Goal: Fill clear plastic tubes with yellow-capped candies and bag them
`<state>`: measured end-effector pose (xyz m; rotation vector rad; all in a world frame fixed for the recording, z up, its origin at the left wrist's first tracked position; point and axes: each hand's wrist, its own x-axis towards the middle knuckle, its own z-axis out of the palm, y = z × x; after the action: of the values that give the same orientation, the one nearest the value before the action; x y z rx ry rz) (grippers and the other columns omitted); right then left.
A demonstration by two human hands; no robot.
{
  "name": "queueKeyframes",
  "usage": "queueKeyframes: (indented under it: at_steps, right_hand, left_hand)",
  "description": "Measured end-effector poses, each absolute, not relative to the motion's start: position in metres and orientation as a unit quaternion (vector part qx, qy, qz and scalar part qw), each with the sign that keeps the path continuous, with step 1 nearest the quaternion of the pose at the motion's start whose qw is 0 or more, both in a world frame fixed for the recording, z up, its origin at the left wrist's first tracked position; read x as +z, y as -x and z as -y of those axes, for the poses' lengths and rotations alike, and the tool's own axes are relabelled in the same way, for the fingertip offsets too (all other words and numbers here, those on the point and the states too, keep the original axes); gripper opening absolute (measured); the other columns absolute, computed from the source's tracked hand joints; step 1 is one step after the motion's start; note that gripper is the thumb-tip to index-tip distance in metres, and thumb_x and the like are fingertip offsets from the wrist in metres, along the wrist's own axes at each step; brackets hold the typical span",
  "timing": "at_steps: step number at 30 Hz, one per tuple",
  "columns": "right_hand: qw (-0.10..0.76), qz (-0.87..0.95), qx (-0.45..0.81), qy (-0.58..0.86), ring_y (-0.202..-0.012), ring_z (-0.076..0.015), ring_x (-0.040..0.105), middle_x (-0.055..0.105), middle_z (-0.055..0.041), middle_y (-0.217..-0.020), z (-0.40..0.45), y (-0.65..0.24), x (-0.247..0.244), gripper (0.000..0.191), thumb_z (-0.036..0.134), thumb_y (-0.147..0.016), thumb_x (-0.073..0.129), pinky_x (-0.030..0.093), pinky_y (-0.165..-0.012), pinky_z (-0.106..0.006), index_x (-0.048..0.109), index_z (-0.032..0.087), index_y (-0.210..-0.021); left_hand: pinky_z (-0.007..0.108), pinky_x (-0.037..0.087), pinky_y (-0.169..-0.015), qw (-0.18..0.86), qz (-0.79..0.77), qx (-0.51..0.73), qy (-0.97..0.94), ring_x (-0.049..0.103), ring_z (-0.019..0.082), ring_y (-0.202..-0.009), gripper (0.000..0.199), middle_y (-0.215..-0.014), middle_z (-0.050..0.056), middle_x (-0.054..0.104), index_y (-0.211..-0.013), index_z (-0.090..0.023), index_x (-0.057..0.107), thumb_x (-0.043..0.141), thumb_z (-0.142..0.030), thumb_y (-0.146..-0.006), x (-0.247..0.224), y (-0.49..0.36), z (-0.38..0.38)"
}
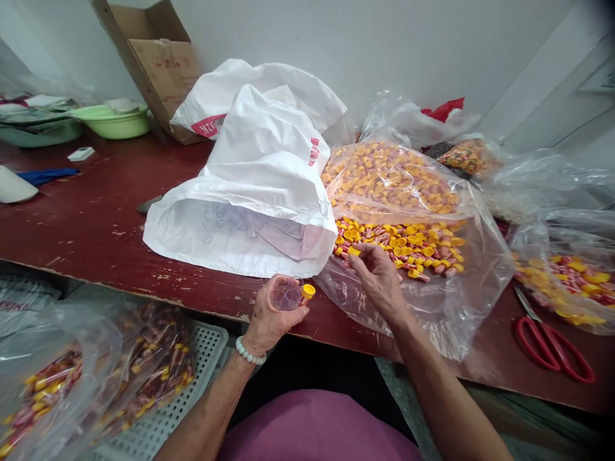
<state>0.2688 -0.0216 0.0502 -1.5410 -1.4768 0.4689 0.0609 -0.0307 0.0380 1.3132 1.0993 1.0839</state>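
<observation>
My left hand (270,314), with a pale bead bracelet at the wrist, is closed around several clear plastic tubes (284,298) held together. Beside them, at its thumb, is a small piece with a yellow cap (308,292). My right hand (377,276) reaches over the mouth of a clear plastic bag (355,307), thumb and fingers pinched around a small yellow-capped piece (354,251). Under and behind those fingers spreads a heap of yellow-capped pieces with red-and-white bodies (408,246). Left of the heap lies a white woven sack (259,186), its mouth facing me with clear tubes inside.
Red-handled scissors (552,349) lie at the right, near another bag of yellow-capped pieces (571,275). A white crate (206,358) with filled bags stands low at left. Green basins (118,121) and a cardboard box (163,73) are at the back of the dark red table (86,218).
</observation>
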Motion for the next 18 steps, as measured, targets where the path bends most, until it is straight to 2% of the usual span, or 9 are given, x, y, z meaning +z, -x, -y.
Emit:
queueKeyframes:
  at_steps: [2,3,6,10,14,18]
  right_hand:
    - [0.543,0.600,0.264,0.526,-0.072,-0.0127,0.058,0.060,-0.0010,-0.082,0.036,-0.243,0.060,0.021,0.037,-0.088,0.048,0.047,-0.064,-0.024,0.047,0.022,-0.102]
    - [0.549,0.610,0.274,0.501,-0.070,-0.0119,0.057,0.059,-0.0005,-0.082,0.042,-0.233,0.064,0.018,0.035,-0.088,0.050,0.047,-0.063,-0.024,0.048,0.022,-0.100]
    - [0.516,0.664,0.224,0.492,-0.072,-0.0121,0.056,0.060,-0.0015,-0.084,0.053,-0.217,0.068,0.011,0.028,-0.086,0.052,0.046,-0.067,-0.025,0.053,0.021,-0.095]
    - [0.444,0.754,0.140,0.463,-0.094,-0.0180,0.054,0.060,-0.0065,-0.098,0.057,-0.224,0.067,0.012,0.027,-0.087,0.050,0.044,-0.085,-0.035,0.058,0.021,-0.094]
    - [0.392,0.790,0.107,0.460,-0.113,-0.0228,0.046,0.050,-0.0100,-0.123,0.059,-0.228,0.062,0.025,0.037,-0.082,0.060,0.038,-0.097,-0.042,0.060,0.021,-0.100]
    - [0.364,0.793,0.102,0.478,-0.114,-0.0236,0.045,0.046,-0.0100,-0.129,0.061,-0.226,0.055,0.040,0.048,-0.077,0.063,0.038,-0.097,-0.042,0.059,0.021,-0.107]
  left_hand:
    - [0.027,0.049,-0.071,0.505,-0.459,0.431,-0.590,0.062,0.016,-0.076,0.038,-0.087,0.004,0.064,-0.088,-0.016,0.054,0.074,-0.016,-0.056,0.038,-0.064,0.033]
    - [0.027,0.049,-0.071,0.495,-0.454,0.420,-0.611,0.062,0.016,-0.076,0.037,-0.088,0.004,0.064,-0.089,-0.016,0.054,0.074,-0.017,-0.057,0.038,-0.066,0.034]
    - [0.027,0.048,-0.070,0.486,-0.434,0.396,-0.647,0.060,0.016,-0.076,0.037,-0.087,0.004,0.064,-0.092,-0.017,0.055,0.073,-0.019,-0.060,0.040,-0.068,0.037]
    - [0.025,0.048,-0.069,0.525,-0.417,0.392,-0.630,0.059,0.015,-0.077,0.038,-0.087,0.004,0.063,-0.092,-0.016,0.054,0.075,-0.022,-0.060,0.044,-0.069,0.040]
    - [0.025,0.049,-0.066,0.599,-0.401,0.399,-0.567,0.060,0.017,-0.079,0.043,-0.089,0.005,0.063,-0.094,-0.016,0.054,0.077,-0.021,-0.057,0.038,-0.071,0.042]
    - [0.021,0.047,-0.057,0.630,-0.408,0.412,-0.516,0.060,0.016,-0.074,0.044,-0.085,0.002,0.064,-0.090,-0.017,0.054,0.076,-0.018,-0.053,0.028,-0.073,0.040]
